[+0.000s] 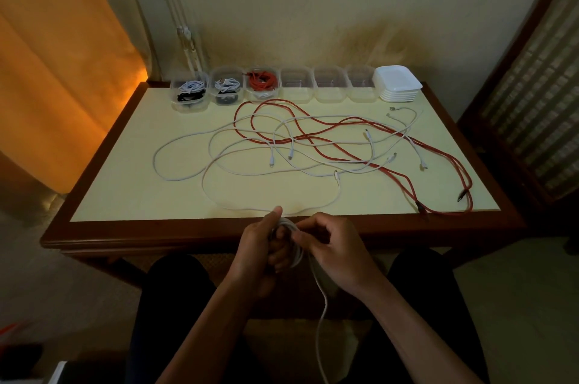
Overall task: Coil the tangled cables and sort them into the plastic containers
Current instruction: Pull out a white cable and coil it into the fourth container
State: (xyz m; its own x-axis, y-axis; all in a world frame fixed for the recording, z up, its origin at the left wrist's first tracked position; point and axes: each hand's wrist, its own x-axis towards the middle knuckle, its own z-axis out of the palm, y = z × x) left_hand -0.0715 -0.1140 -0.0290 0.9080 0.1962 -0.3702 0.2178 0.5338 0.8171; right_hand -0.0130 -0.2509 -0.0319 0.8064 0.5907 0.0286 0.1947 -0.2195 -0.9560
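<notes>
Two hands are engaged at the table's near edge. A partly wound white coil (289, 239) is gripped in the curled left hand (264, 247), evidently as a former; its free run is pinched by the right hand (329, 244) to feed each turn. White and red cables (313, 139) lie tangled on the table (125, 195). Three containers (225, 87) are filled, three empty containers (329, 87) stand beside stacked lids (398, 84).
</notes>
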